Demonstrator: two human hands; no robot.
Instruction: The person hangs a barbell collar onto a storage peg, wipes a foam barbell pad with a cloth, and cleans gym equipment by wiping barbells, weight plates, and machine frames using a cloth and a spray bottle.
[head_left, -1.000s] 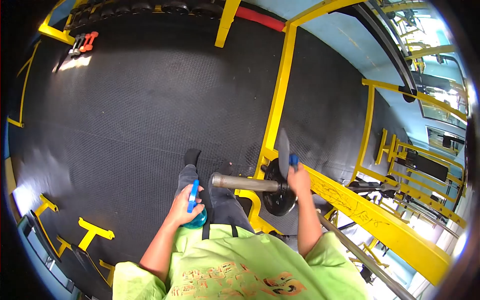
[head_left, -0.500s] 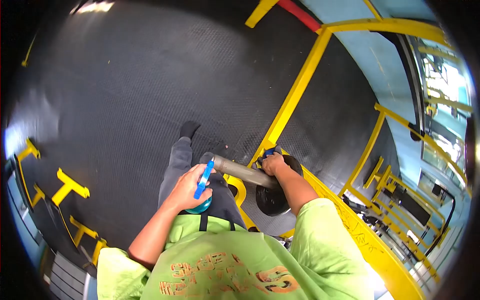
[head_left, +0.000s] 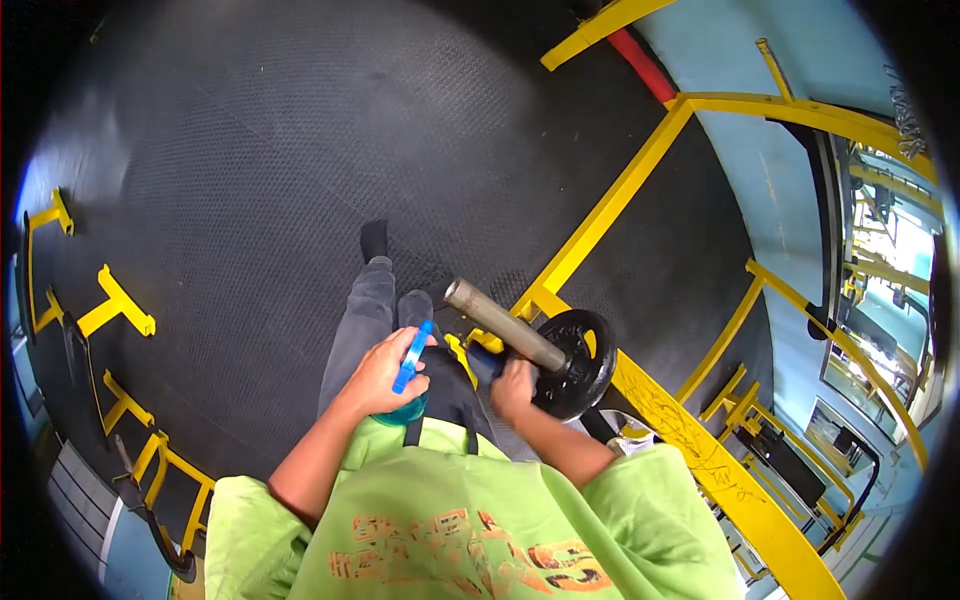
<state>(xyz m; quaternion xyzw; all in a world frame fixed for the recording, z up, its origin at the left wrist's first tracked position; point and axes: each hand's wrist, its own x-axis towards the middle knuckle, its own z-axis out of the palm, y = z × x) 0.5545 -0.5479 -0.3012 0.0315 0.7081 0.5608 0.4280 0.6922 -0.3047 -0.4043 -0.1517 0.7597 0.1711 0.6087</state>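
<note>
Curling, left fingers clamp a spray bottle; right fingers, near the bar, blur beyond telling

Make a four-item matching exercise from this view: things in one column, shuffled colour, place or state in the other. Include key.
Things
1. Spray bottle
2. Weight plate
3. Barbell sleeve
4. T-shirt

Colour, place or state
A. Bare grey metal, jutting out past a black disc
B. Lime green with an orange print
C. Held in the left hand
D. Black and round, with a cut-out slot

Pairs: 1-C, 2-D, 3-A, 4-B
</note>
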